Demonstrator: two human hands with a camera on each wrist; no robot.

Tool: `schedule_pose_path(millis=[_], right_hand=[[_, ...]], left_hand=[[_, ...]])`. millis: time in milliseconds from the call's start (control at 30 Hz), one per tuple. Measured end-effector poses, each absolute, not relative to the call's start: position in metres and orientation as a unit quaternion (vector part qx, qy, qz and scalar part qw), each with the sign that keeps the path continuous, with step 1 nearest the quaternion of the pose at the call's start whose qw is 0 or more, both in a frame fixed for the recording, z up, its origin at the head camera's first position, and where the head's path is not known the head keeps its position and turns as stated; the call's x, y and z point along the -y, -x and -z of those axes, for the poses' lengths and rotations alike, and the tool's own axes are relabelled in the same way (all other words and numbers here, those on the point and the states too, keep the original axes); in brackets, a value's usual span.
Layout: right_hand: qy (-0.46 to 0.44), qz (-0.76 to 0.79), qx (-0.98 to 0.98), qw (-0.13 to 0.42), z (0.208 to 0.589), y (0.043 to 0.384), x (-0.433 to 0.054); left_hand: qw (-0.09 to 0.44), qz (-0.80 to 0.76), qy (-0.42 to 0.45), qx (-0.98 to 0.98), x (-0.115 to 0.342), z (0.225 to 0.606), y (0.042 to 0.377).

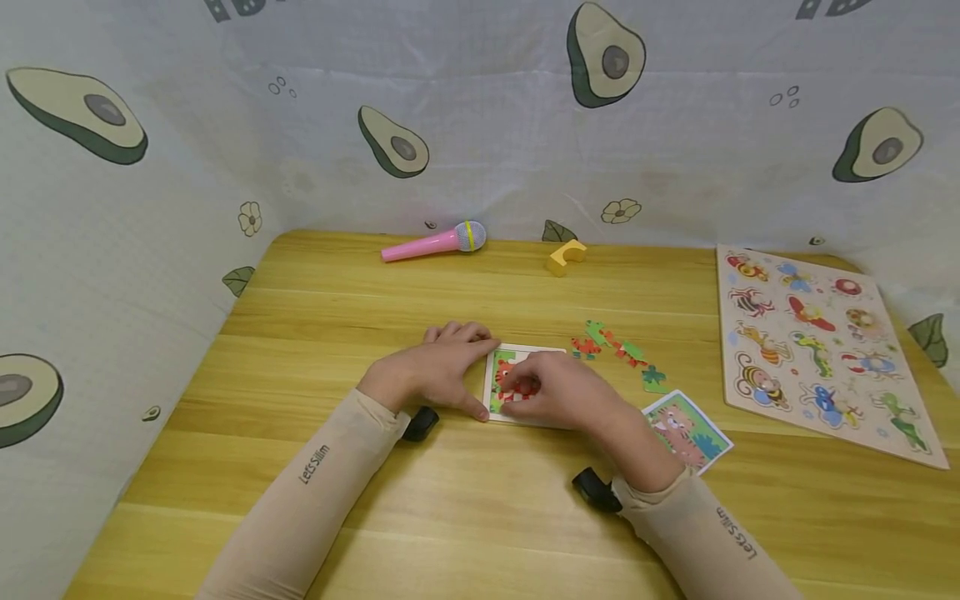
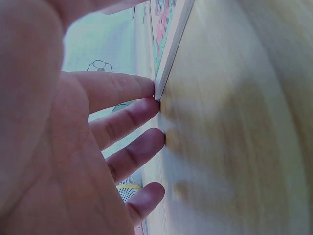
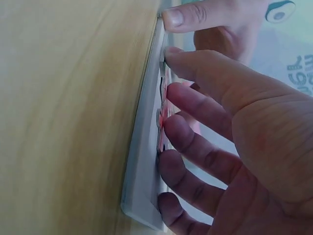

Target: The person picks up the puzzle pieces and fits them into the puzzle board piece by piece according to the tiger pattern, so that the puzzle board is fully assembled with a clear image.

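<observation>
A small puzzle tray (image 1: 513, 347) with a pale rim lies on the table, its left part filled with red and green puzzle pieces (image 1: 501, 364). My left hand (image 1: 442, 373) spans its left edge, thumb at the near corner and index finger at the far corner, fingers spread. Over the tray, my right hand (image 1: 573, 389) presses its fingertips on the pieces, fingers slightly bent; it hides much of the tray. In the right wrist view, the right thumb and fingertips (image 3: 172, 164) rest along the red pieces inside the rim.
Loose puzzle pieces (image 1: 595, 332) trail to the right of the tray. A picture card (image 1: 678, 425) lies partly under the right forearm. Farther right is a wooden insect board (image 1: 825, 392). A pink toy microphone (image 1: 427, 246) and a yellow arch block (image 1: 557, 262) lie at the back.
</observation>
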State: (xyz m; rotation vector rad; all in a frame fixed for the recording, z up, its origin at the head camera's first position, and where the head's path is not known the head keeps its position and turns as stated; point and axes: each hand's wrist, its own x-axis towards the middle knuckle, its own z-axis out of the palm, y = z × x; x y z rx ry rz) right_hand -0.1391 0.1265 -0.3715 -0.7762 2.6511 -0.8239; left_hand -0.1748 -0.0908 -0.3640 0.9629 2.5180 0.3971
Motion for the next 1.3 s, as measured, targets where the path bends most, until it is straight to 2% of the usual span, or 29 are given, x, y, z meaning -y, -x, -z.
schedule_pose_path(millis=[300, 633, 1000, 1167, 1300], right_hand=[[0.277, 0.298, -0.902, 0.144, 0.3688, 0.1397, -0.1284], [0.290, 0.261, -0.913, 0.122, 0.3703, 0.1399, -0.1252], [0.287, 0.277, -0.907, 0.135, 0.3699, 0.1402, -0.1267], [0.275, 0.283, -0.910, 0.127, 0.3709, 0.1394, -0.1263], [0.249, 0.299, -0.910, 0.141, 0.3709, 0.1386, -0.1258]], left_hand=[[0.206, -0.148, -0.344, -0.904, 0.0911, 0.3638, 0.1749], [0.209, -0.146, -0.345, -0.903, 0.0917, 0.3637, 0.1752], [0.200, -0.138, -0.354, -0.903, 0.0921, 0.3670, 0.1760], [0.201, -0.138, -0.353, -0.903, 0.0921, 0.3665, 0.1760], [0.199, -0.136, -0.355, -0.903, 0.0921, 0.3661, 0.1757]])
